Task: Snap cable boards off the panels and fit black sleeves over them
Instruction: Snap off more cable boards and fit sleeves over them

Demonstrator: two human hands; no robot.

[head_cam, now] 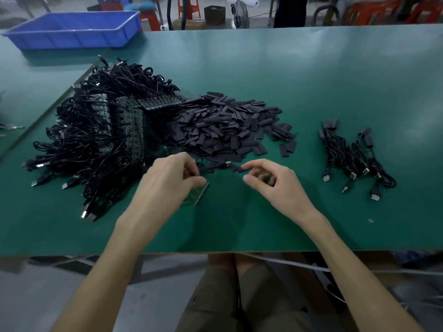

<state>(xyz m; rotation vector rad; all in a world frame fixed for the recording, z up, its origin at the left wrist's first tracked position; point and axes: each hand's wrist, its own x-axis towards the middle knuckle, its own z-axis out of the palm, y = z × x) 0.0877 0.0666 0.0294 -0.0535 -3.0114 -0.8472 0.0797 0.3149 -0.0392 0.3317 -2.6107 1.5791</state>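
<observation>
A small green board piece (197,194) is gripped in the left hand (167,180), fingers and thumb curled round it, low over the near middle of the green table (311,75). The right hand (271,185) is held just beside it, fingers loosely curled, thumb and index apart, nothing seen gripped. Its index tip is at a loose sleeve; contact cannot be told. The pile of black sleeves (225,125) is spread directly behind the hands. A heap of black cables and panels (103,130) is stacked to the left, a smaller cable bundle (352,154) to the right, and a blue tray (72,29) at the far left.
</observation>
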